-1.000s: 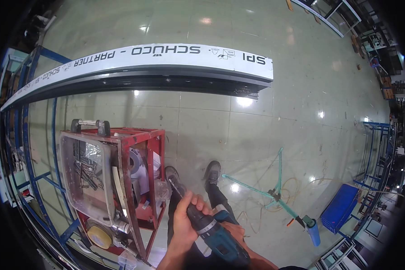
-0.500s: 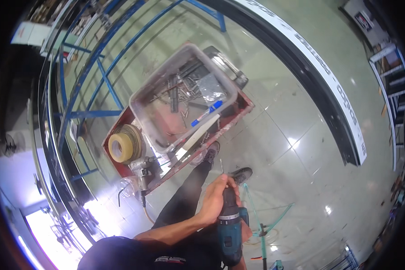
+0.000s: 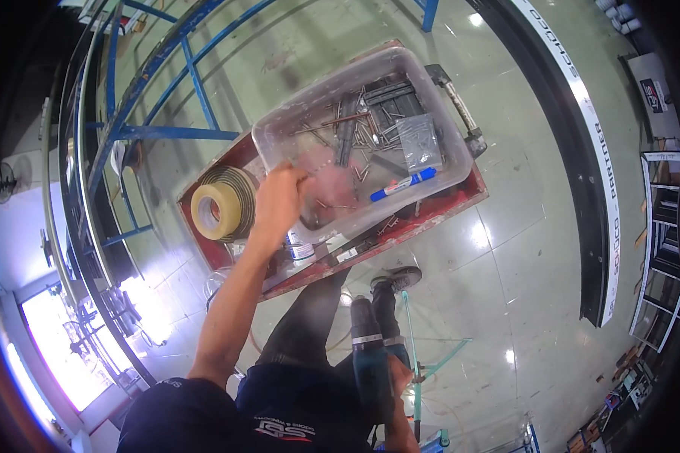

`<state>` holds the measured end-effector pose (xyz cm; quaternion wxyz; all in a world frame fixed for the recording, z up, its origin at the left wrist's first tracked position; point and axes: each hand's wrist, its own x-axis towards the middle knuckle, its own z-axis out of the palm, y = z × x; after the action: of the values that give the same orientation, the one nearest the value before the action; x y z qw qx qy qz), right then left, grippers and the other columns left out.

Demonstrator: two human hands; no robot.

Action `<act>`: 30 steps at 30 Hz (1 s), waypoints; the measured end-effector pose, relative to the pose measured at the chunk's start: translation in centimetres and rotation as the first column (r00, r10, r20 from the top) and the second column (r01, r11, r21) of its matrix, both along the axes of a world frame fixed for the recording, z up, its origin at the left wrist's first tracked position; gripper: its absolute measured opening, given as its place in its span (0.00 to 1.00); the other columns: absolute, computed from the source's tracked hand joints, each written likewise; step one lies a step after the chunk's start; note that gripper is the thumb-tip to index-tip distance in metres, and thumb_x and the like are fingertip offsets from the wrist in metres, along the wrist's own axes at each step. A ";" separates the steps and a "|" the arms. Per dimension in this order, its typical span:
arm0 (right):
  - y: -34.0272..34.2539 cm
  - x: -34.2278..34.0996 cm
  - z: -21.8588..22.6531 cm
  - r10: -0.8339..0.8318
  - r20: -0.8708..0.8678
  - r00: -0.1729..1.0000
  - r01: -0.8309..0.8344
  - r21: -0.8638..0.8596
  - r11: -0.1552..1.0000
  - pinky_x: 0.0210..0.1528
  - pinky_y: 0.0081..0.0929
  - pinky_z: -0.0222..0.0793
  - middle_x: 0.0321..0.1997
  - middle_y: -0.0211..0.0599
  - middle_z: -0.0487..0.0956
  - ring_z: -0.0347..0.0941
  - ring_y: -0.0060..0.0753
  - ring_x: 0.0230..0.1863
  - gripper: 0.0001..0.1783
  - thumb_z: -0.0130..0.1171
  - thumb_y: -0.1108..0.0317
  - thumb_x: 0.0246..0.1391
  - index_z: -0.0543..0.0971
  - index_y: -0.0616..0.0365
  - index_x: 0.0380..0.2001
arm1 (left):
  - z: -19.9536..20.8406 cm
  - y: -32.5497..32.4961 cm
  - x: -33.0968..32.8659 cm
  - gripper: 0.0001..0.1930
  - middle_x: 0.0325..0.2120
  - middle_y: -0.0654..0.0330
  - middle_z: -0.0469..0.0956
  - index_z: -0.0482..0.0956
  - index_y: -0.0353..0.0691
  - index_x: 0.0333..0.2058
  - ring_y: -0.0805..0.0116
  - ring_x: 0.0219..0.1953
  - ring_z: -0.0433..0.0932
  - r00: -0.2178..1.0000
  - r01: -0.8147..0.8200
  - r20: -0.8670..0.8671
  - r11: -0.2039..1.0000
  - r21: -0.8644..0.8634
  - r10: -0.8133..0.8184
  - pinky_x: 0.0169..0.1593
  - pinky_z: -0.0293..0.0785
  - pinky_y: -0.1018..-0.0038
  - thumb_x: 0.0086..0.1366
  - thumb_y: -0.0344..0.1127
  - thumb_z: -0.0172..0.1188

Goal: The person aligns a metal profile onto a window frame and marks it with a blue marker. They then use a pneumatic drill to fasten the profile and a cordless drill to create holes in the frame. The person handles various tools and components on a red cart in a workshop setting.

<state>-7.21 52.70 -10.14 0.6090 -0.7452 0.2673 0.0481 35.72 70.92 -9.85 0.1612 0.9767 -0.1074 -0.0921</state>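
Observation:
In my right hand point(image 3: 400, 375) is a teal and black cordless drill point(image 3: 373, 370), its chuck pointing away from me; no bit shows in the chuck. My left hand point(image 3: 278, 200) reaches over the near left rim of a clear plastic bin point(image 3: 285, 113), its fingers curled together. Whatever the fingers hold, if anything, is too small to make out. Inside the bin lie several loose screws point(image 3: 366, 136), dark strips point(image 3: 345, 140), a small plastic bag point(image 3: 419, 142) and a blue and white marker point(image 3: 403, 184).
The bin sits on a red toolbox point(image 3: 461, 198). Beside it are a roll of yellowish tape point(image 3: 206, 211) and a white bottle point(image 3: 301, 249). A blue metal frame point(image 3: 177, 133) stands left; a long black profile point(image 3: 574, 151) curves along the right. A teal stand point(image 3: 438, 361) is near the drill.
My left hand has left the drill's chuck and moved up and left to the bin. A thin bit stood out from the chuck before and no longer shows. The drill has shifted slightly left.

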 end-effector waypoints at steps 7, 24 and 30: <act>-1.7 0.9 1.6 -0.160 -0.233 0.959 0.126 -0.156 0.980 0.31 0.29 0.73 0.27 0.34 0.83 0.79 0.26 0.27 0.15 0.65 0.66 0.54 0.84 0.64 0.41 | -3.1 -0.4 1.3 0.09 0.38 0.58 0.82 0.87 0.45 0.41 0.48 0.42 0.83 1.000 0.009 0.018 0.976 0.218 -0.014 0.43 0.80 0.55 0.61 0.34 0.69; 0.2 -1.5 -1.2 -0.323 -0.346 0.881 0.275 -0.182 0.944 0.30 0.25 0.72 0.25 0.28 0.83 0.78 0.20 0.27 0.07 0.66 0.67 0.53 0.81 0.58 0.33 | -4.4 -2.4 -1.6 0.10 0.37 0.56 0.79 0.82 0.39 0.35 0.49 0.45 0.79 0.891 0.406 -0.205 0.913 -0.036 -0.405 0.49 0.76 0.56 0.55 0.29 0.72; -0.5 0.3 0.5 -0.259 -0.385 0.886 0.176 -0.237 0.955 0.39 0.41 0.71 0.31 0.36 0.83 0.80 0.41 0.32 0.13 0.73 0.62 0.52 0.81 0.56 0.35 | -4.1 -2.7 -1.4 0.08 0.38 0.52 0.79 0.78 0.36 0.37 0.48 0.45 0.78 0.900 0.371 -0.178 0.914 -0.164 -0.398 0.47 0.75 0.57 0.60 0.28 0.68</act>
<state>-6.93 52.24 -9.60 0.4641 -0.7394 0.4754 0.1087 34.29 68.25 -14.00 0.2115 0.9090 -0.2864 -0.2167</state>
